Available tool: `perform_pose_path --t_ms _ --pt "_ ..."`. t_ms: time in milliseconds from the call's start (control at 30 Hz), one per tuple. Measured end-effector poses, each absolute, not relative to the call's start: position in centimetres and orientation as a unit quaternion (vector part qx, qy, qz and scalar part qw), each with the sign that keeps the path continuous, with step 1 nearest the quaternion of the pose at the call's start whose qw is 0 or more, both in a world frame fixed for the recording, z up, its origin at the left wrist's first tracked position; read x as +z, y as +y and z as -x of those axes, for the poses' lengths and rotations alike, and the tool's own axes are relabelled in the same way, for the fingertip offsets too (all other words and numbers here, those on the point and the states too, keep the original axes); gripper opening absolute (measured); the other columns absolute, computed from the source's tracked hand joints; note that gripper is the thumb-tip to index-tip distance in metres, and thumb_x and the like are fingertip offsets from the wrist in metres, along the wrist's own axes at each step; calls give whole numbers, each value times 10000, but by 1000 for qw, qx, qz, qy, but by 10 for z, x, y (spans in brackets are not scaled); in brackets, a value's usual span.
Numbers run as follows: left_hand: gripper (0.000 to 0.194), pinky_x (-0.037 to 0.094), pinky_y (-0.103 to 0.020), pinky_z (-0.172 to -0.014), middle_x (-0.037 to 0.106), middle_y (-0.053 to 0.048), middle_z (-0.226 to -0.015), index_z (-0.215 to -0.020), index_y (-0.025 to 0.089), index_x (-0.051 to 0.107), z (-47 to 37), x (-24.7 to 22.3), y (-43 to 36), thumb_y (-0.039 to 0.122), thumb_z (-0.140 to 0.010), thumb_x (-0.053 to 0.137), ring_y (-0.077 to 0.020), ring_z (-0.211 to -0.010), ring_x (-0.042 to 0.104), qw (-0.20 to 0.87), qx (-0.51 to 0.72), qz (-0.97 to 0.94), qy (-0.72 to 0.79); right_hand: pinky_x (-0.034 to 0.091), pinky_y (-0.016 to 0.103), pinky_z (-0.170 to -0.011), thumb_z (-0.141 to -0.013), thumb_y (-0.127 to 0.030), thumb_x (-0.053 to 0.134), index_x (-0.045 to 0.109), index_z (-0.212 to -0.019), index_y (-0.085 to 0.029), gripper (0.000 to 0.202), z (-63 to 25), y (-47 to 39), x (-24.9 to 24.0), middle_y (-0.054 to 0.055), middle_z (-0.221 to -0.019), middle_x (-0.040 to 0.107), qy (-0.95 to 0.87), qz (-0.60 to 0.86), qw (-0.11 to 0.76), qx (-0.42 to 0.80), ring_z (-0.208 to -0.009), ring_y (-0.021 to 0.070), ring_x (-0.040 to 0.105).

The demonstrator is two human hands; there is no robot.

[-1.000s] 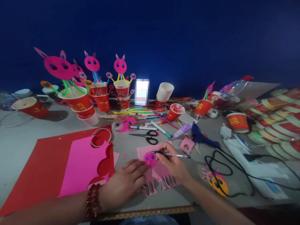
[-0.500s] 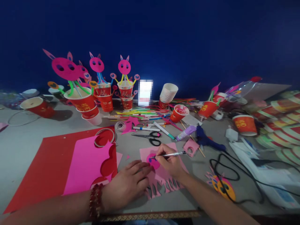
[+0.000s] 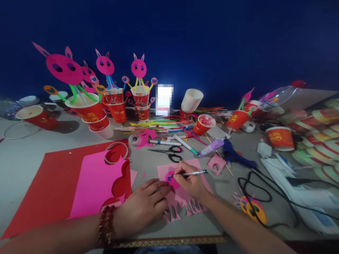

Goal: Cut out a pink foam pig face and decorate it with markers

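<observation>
A pen point(image 3: 194, 173) is pinched in my right hand point(image 3: 191, 181), its tip on a small pink paper disc point(image 3: 173, 183) that bears purple marks. Under the disc lies a light pink sheet point(image 3: 194, 165) with leaf-like cuts along its near edge. Spread flat, my left hand point(image 3: 148, 203) rests at the left of the sheet, its fingertips at the disc's edge. Scissors point(image 3: 168, 151) with black handles lie just beyond the sheet.
Red card point(image 3: 39, 183) and bright pink paper point(image 3: 91, 183) lie at the left. Farther back stand cups with pink paper figures point(image 3: 90, 112), colored sticks point(image 3: 159, 125) and stacked cups point(image 3: 192, 100). A glue gun point(image 3: 235, 157) and black cable point(image 3: 247, 197) are at the right.
The view has shifted slightly, so the cups and figures at the back appear higher and farther out. Both hands keep nearly the same places, with the pen still at the disc.
</observation>
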State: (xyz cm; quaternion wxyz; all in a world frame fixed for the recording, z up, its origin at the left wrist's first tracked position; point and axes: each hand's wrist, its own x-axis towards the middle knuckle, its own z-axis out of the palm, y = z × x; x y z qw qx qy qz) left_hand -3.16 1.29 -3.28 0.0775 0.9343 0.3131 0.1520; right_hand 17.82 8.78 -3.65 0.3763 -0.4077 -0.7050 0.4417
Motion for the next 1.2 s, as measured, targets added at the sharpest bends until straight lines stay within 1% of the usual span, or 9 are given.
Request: perform_pose_path --t_ms 67,233,333,500,633,767,1200 --pt "185 304 -422 -1145 520 -64 -1430 -1026 181 612 31 -33 13 343 -963 549 -239 -1329 441 73 156 -933 316 313 239 -523 -755 -79 530 494 -649 -211 173 -178 87 -36 -58 -583 485 -706 407 375 441 -538 115 427" --pt "219 311 -416 -1140 523 -71 -1425 -1013 176 614 30 -34 12 381 -954 563 -238 -1333 438 69 159 -933 315 311 240 -525 -756 -83 530 487 -645 -210 174 -178 88 -37 -57 -579 479 -707 408 374 440 -538 115 427" --pt "204 317 -417 -1134 521 -74 -1428 -1015 177 618 31 -33 12 365 -951 570 -239 -1322 448 66 157 -933 316 311 241 -527 -757 -85 533 485 -646 -209 174 -178 89 -37 -57 -583 478 -710 412 369 435 -543 115 424" --pt "241 323 -417 -1128 519 -68 -1430 -1017 181 615 32 -31 13 405 -931 596 -242 -1334 431 71 152 -934 315 302 238 -517 -757 -88 536 473 -639 -209 180 -177 89 -35 -62 -577 455 -711 414 367 435 -538 113 409" --pt "220 312 -414 -1137 508 -67 -1442 -1016 176 611 32 -31 13 381 -941 586 -239 -1341 424 68 148 -936 311 300 239 -518 -761 -87 535 469 -643 -211 183 -179 88 -36 -63 -576 454 -716 415 365 427 -536 113 411" --pt "236 318 -416 -1136 509 -66 -1442 -1041 178 613 32 -32 13 381 -921 615 -246 -1336 432 76 151 -933 316 307 240 -522 -769 -91 529 466 -649 -214 182 -178 88 -38 -62 -576 451 -717 419 367 420 -536 114 415" --pt "224 345 -418 -1118 517 -68 -1435 -1017 178 613 31 -32 12 382 -924 610 -249 -1329 442 78 154 -931 321 327 239 -514 -775 -118 547 487 -664 -219 161 -176 89 -32 -51 -582 486 -713 422 366 424 -536 123 436"
